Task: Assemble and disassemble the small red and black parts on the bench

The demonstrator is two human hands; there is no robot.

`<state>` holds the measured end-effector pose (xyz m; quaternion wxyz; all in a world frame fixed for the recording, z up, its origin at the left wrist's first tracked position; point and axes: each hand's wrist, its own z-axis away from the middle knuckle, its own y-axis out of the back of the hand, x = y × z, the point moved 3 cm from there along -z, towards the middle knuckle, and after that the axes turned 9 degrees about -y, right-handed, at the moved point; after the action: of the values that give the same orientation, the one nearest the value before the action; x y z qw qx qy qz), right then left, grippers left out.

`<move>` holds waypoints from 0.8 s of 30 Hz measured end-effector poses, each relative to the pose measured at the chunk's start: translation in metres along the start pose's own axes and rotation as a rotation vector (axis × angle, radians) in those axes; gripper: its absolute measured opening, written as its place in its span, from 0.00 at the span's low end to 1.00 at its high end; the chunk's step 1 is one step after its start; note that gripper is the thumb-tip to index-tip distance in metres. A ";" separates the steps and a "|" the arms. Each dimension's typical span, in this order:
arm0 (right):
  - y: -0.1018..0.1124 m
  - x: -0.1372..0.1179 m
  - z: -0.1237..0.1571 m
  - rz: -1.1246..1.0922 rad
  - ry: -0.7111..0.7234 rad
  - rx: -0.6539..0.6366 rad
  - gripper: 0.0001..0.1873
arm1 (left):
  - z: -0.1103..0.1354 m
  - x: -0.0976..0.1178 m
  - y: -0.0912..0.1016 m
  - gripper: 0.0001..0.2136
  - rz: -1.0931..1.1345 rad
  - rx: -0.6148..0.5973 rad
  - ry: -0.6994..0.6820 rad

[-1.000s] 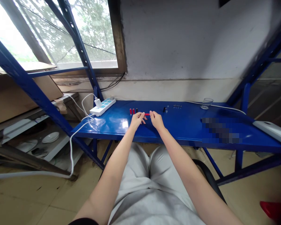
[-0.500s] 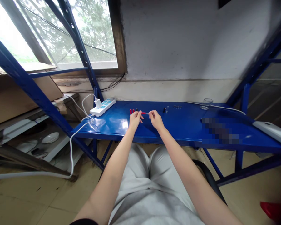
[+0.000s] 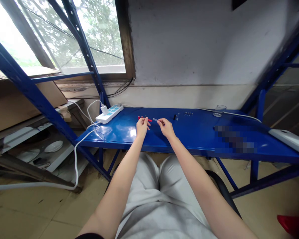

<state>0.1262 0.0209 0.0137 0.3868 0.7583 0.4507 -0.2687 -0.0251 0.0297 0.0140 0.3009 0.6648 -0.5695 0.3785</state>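
My left hand [image 3: 142, 126] is closed on a small red tube [image 3: 149, 120] that sticks out to the right of its fingertips. In a pinch, my right hand [image 3: 165, 127] holds a short clear tube [image 3: 154, 119], its free end pointing left at the red one. A narrow gap separates the two tubes. Other small red pieces [image 3: 139, 117] stand just behind my left hand, which partly hides them. Beyond my right hand are a small black piece [image 3: 174, 117] and small clear pieces [image 3: 178, 114]. Several tiny pieces [image 3: 188, 114] sit in a row farther right.
A white power strip [image 3: 109, 114] with a plugged-in cord lies at the left of the blue table [image 3: 194, 136]. Toward the right are a clear glass [image 3: 219, 110], a blurred-out dark object [image 3: 235, 139] and a white device [image 3: 290, 139]. Blue posts frame both sides.
The red tube and the clear tube, in line and touching before, are now apart. My left hand has shifted slightly left, and the clear tube now tilts.
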 end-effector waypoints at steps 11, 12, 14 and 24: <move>-0.002 -0.007 0.003 -0.080 0.013 -0.074 0.13 | 0.005 0.001 -0.011 0.15 0.080 -0.266 0.075; -0.003 -0.007 0.003 -0.077 0.014 -0.078 0.13 | 0.004 0.000 -0.011 0.15 0.082 -0.264 0.078; -0.004 -0.006 0.002 -0.073 0.013 -0.085 0.13 | 0.004 -0.001 -0.011 0.15 0.083 -0.259 0.077; -0.007 -0.004 0.004 -0.067 -0.098 -0.173 0.14 | 0.004 -0.004 -0.011 0.16 0.077 -0.274 0.074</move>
<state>0.1185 0.0180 0.0120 0.4630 0.6927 0.4778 -0.2783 -0.0138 0.0308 0.0089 0.3950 0.5806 -0.6293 0.3329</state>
